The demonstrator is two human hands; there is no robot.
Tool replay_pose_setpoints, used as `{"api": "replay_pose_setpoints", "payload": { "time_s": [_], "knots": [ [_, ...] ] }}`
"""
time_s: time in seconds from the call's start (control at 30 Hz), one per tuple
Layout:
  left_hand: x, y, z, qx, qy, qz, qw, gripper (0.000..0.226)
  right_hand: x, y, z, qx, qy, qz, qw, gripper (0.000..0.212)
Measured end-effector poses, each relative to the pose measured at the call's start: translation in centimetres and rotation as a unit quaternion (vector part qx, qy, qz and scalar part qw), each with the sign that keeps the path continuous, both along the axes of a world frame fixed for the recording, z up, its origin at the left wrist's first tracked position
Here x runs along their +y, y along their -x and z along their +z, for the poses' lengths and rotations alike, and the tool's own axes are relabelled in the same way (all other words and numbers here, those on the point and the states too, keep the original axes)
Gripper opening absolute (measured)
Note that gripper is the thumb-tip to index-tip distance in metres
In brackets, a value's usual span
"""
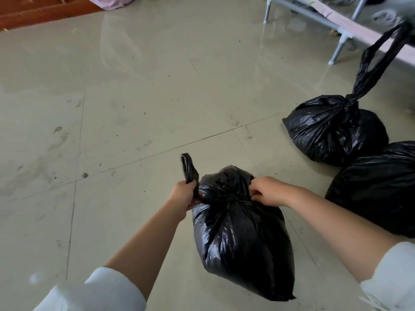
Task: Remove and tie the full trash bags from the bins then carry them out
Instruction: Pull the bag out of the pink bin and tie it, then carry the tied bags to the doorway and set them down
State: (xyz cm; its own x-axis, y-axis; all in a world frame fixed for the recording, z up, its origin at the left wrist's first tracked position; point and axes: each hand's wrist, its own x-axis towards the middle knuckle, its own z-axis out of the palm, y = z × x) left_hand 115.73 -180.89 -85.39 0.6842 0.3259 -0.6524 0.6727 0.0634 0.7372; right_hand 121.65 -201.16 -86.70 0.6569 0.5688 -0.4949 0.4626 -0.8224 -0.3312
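Observation:
A full black trash bag stands on the tiled floor right in front of me. My left hand grips one twisted handle strip of it, whose end sticks up above my fist. My right hand pinches the bag's other gathered strip at the neck. The plastic is bunched together between both hands. A second black bag sits to the right with a knotted neck and long handle loops stretched up and to the right. A third black bag lies at the right edge, partly cut off.
A grey metal-legged bed frame stands at the back right. A brown wooden piece runs along the back left. The pale floor tiles carry dusty footprints and specks.

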Motion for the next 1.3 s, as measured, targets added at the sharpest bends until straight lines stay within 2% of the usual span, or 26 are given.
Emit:
{"api": "replay_pose_setpoints", "payload": {
  "time_s": [0.03, 0.07, 0.13, 0.2, 0.27, 0.33, 0.43, 0.53, 0.63, 0.7, 0.73, 0.8, 0.83, 0.9, 0.97, 1.0, 1.07, 1.13, 1.23, 1.3],
  "knots": [
    [0.1, -0.2, 0.3, -0.020, -0.020, -0.015, 0.999, 0.008, -0.5, 0.0, 0.1, 0.007, -0.001, -0.005, 1.000, 0.022],
    [0.2, -0.4, 0.7, -0.049, -0.044, -0.024, 0.998, 0.008, -1.1, 0.0, 0.2, 0.016, -0.006, -0.016, 1.000, 0.025],
    [0.3, -1.1, 1.9, -0.113, -0.133, -0.049, 0.983, 0.018, -2.7, -0.2, 0.7, 0.030, -0.028, -0.065, 0.997, 0.031],
    [-0.3, -1.9, 3.7, -0.159, -0.209, -0.066, 0.963, 0.018, -4.6, -0.9, 1.8, 0.016, -0.035, -0.121, 0.992, 0.032],
    [-1.5, -2.7, 5.7, -0.160, -0.249, -0.094, 0.951, 0.023, -6.9, -1.9, 3.6, -0.037, -0.023, -0.161, 0.986, 0.028],
    [-3.4, -3.7, 7.8, -0.144, -0.284, -0.162, 0.934, 0.030, -9.3, -2.7, 5.9, -0.104, -0.030, -0.207, 0.972, 0.024],
    [-7.0, -5.5, 10.8, -0.164, -0.284, -0.219, 0.919, 0.032, -13.1, -4.0, 10.0, -0.204, -0.011, -0.252, 0.946, 0.024],
    [-10.7, -7.0, 13.3, -0.221, -0.315, -0.263, 0.885, 0.010, -16.7, -5.2, 13.3, -0.307, 0.044, -0.294, 0.904, 0.042],
    [-14.2, -8.4, 14.8, -0.268, -0.299, -0.273, 0.874, 0.027, -20.2, -6.0, 15.0, -0.381, 0.087, -0.365, 0.845, 0.063],
    [-16.2, -9.5, 15.2, -0.269, -0.261, -0.259, 0.890, 0.029, -22.3, -6.7, 15.2, -0.352, 0.092, -0.430, 0.826, 0.068],
    [-16.9, -10.1, 15.3, -0.259, -0.252, -0.248, 0.899, 0.026, -23.1, -7.3, 15.1, -0.322, 0.097, -0.454, 0.825, 0.063],
    [-18.5, -11.3, 15.8, -0.223, -0.256, -0.223, 0.914, 0.021, -24.6, -8.6, 15.1, -0.266, 0.064, -0.480, 0.834, 0.038],
    [-18.9, -11.8, 16.1, -0.202, -0.259, -0.208, 0.921, 0.021, -24.9, -9.1, 15.2, -0.243, 0.008, -0.496, 0.833, 0.027],
    [-19.6, -12.8, 17.0, -0.155, -0.248, -0.185, 0.938, 0.026, -25.1, -10.2, 15.5, -0.182, -0.140, -0.555, 0.800, 0.027],
    [-20.4, -13.8, 17.8, -0.121, -0.188, -0.149, 0.963, 0.029, -25.4, -11.6, 16.1, -0.112, -0.260, -0.611, 0.740, 0.039],
    [-20.8, -14.2, 17.9, -0.120, -0.140, -0.124, 0.975, 0.027, -25.5, -12.6, 16.2, -0.098, -0.280, -0.624, 0.723, 0.041],
    [-21.2, -14.8, 17.8, -0.142, -0.081, -0.102, 0.981, 0.019, -25.5, -14.7, 16.4, -0.095, -0.261, -0.629, 0.726, 0.033],
    [-21.3, -15.4, 16.8, -0.184, -0.125, -0.124, 0.967, 0.018, -25.4, -16.7, 16.3, -0.102, -0.225, -0.624, 0.741, 0.027],
    [-21.1, -16.5, 15.8, -0.243, -0.299, -0.198, 0.901, 0.026, -25.5, -19.7, 15.6, -0.126, -0.217, -0.622, 0.742, 0.029],
    [-21.2, -17.6, 15.9, -0.250, -0.370, -0.223, 0.867, 0.032, -25.6, -21.3, 15.2, -0.105, -0.249, -0.633, 0.725, 0.024]
  ]
}}
